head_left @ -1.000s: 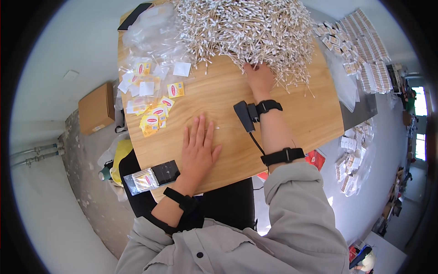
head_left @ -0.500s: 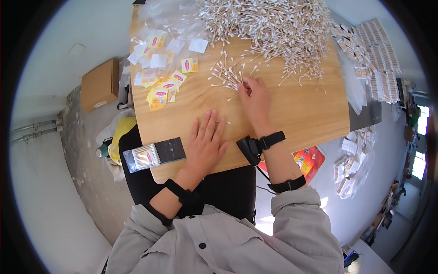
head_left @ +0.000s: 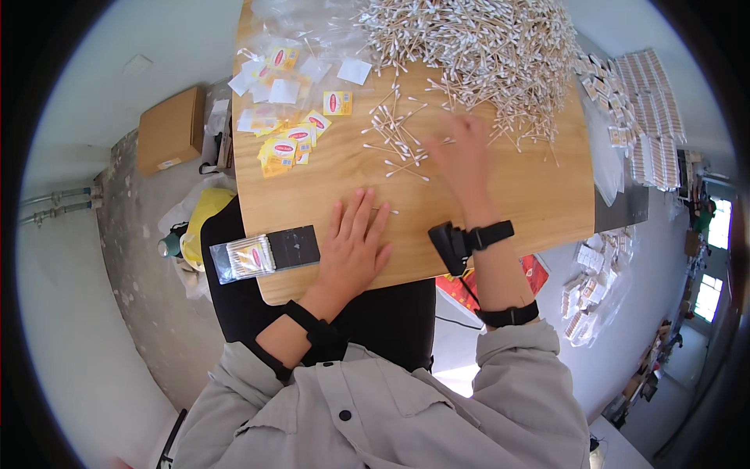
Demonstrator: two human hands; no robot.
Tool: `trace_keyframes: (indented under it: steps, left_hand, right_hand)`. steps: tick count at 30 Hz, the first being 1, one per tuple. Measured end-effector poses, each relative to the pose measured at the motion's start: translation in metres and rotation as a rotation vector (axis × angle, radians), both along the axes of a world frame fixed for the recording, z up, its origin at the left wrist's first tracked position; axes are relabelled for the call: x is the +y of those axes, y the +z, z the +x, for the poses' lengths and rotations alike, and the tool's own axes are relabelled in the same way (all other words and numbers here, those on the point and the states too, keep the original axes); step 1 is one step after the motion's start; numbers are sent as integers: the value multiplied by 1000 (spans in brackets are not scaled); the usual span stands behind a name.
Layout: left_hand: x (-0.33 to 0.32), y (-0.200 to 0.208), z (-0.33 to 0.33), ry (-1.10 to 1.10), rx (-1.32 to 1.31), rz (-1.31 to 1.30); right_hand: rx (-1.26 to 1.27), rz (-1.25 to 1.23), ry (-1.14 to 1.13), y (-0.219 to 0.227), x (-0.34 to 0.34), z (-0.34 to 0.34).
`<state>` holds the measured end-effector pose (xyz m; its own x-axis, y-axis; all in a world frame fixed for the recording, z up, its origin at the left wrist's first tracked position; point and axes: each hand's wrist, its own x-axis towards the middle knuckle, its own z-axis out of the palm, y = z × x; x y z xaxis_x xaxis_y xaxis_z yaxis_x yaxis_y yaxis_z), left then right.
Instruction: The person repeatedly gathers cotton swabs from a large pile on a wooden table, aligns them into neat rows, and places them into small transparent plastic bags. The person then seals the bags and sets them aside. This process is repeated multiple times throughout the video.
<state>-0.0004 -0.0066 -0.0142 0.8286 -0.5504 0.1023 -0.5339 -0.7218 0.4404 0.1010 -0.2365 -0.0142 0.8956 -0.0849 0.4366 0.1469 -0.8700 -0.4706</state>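
Observation:
My left hand (head_left: pixel 355 242) lies flat near the front edge of the wooden table, fingers stretched out. One cotton swab (head_left: pixel 393 211) pokes out from under its fingers. My right hand (head_left: pixel 466 156) is smeared by motion, just right of a small loose cluster of cotton swabs (head_left: pixel 397 129); whether its fingers hold anything cannot be made out. Beyond it rises a big heap of cotton swabs (head_left: pixel 476 51). Left of my left hand, a clear bag of swabs (head_left: pixel 248 258) with a yellow card inside rests against a dark flat block (head_left: pixel 298 245) at the table's edge.
Yellow printed cards (head_left: pixel 287 148) and clear plastic bags (head_left: pixel 312 27) cover the table's far left. A cardboard box (head_left: pixel 170 129) stands beyond its left side. Stacked swab packs (head_left: pixel 648 102) lie to the right, with more packs (head_left: pixel 598 277) lower down.
My right hand has pulled away to the right from the small swab cluster, which now lies more spread out. The left hand stays flat in place. The view has shifted slightly.

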Motion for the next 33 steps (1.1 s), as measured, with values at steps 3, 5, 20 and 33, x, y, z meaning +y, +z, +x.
trace_keyframes:
  steps: [3, 5, 20, 33]
  left_hand:
    - [1, 1, 0, -11, -1, -25]
    - [0, 2, 0, -10, -4, -32]
    - [-1, -1, -1, -7, -29, 14]
    - [0, -3, -1, -17, -36, -19]
  right_hand:
    - [-34, 33, 6, -10, 35, -12]
    - [-13, 101, 15, -17, 43, -15]
    - [197, 294, 105, 2, 28, 10]
    - [-157, -169, -10, -8, 12, 49]
